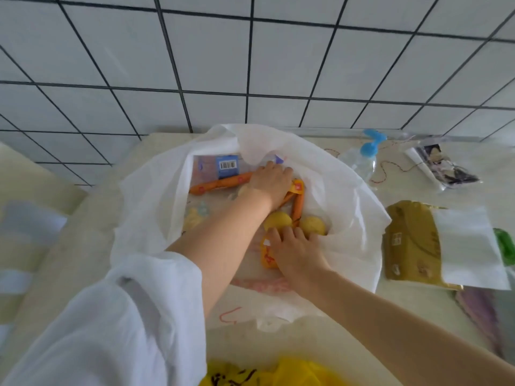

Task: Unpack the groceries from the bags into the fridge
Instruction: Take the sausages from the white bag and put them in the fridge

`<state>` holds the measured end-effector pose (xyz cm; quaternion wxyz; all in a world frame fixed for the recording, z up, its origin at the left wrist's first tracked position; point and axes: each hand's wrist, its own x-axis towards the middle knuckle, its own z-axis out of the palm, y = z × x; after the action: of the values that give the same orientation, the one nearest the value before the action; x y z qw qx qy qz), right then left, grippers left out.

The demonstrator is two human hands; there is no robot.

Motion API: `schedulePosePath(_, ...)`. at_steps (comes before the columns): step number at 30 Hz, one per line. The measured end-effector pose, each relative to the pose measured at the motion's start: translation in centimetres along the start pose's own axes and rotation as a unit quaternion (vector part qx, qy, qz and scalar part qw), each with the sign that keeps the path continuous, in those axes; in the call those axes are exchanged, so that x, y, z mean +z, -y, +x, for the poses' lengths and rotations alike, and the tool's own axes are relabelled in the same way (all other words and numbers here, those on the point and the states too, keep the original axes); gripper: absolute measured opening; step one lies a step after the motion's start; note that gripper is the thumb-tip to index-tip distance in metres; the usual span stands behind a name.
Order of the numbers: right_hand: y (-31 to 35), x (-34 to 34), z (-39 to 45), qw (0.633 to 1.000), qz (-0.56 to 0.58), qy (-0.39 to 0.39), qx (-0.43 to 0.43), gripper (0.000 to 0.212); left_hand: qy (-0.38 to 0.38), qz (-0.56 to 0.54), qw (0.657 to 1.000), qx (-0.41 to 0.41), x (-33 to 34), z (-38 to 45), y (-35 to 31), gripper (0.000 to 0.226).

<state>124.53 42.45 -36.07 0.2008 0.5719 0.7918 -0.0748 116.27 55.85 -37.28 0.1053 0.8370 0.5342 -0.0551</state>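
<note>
From the head view I see both hands down inside an open white bag (156, 196), thin and crinkly, its rim folded up around them. My left hand (271, 181) lies flat with fingers fairly straight on an orange sausage (220, 183), a smooth plastic-wrapped tube; just beyond its fingertips sits a boxy pack (220, 165) with a barcode. My right hand (295, 253) is spread, fingers resting against two round, matte yellow lemons (278, 220); under its palm is an orange wrapper (266, 256), though I cannot tell whether it grips it. The hands are apart, left farther in. Right of the right hand lie an olive pouch (409, 240) and a clear bottle (362, 160) with a blue pump. Near my body is a yellow bag (292, 371). Everything rests on a pale counter (89, 218) below white tiles (278, 57).
</note>
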Motion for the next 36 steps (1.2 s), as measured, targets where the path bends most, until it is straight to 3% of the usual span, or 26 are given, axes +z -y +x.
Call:
schedulePosePath(6, 0.1, -0.2, 0.4, 0.998, 0.01, 0.04, -0.044, 0.029, -0.06, -0.071, 0.995, -0.018, 0.4, -1.2, 0.8, 0.041)
schedulePosePath(8, -0.5, -1.7, 0.2, 0.996, 0.081, 0.017, -0.032, 0.029, -0.1, -0.121, 0.987, -0.026, -0.4, -2.1, 1.5, 0.043)
schedulePosePath(11, -1.9, -4.5, 0.0, 0.981, 0.181, -0.05, 0.038, 0.031, -0.158, -0.153, 0.971, -0.092, -1.4, -3.1, 3.8, 0.023)
schedulePosePath(15, -4.8, -6.2, 1.6, 0.965, 0.205, -0.08, 0.146, 0.024, -0.129, -0.162, 0.968, -0.145, -1.8, -5.0, 7.4, 0.018)
schedulePosePath(19, -6.1, -5.7, 4.1, 0.959, 0.197, -0.029, 0.2, 0.016, -0.103, -0.142, 0.975, -0.139, -2.0, -6.5, 9.0, 0.029)
schedulePosePath(24, -6.0, -4.3, 6.1, 0.96, 0.179, -0.023, 0.215, 0.014, -0.034, -0.094, 0.976, -0.191, -0.3, -6.1, 10.0, 0.025)
schedulePosePath(31, -4.3, -4.0, 7.7, 0.971, 0.118, -0.014, 0.206, 0.021, 0.019, -0.098, 0.984, -0.15, 1.6, -6.3, 9.8, 0.03)
schedulePosePath(36, -3.1, -3.2, 8.6, 0.957, 0.139, -0.015, 0.253, 0.023, 0.004, -0.097, 0.984, -0.15, 1.5, -6.7, 9.5, 0.033)
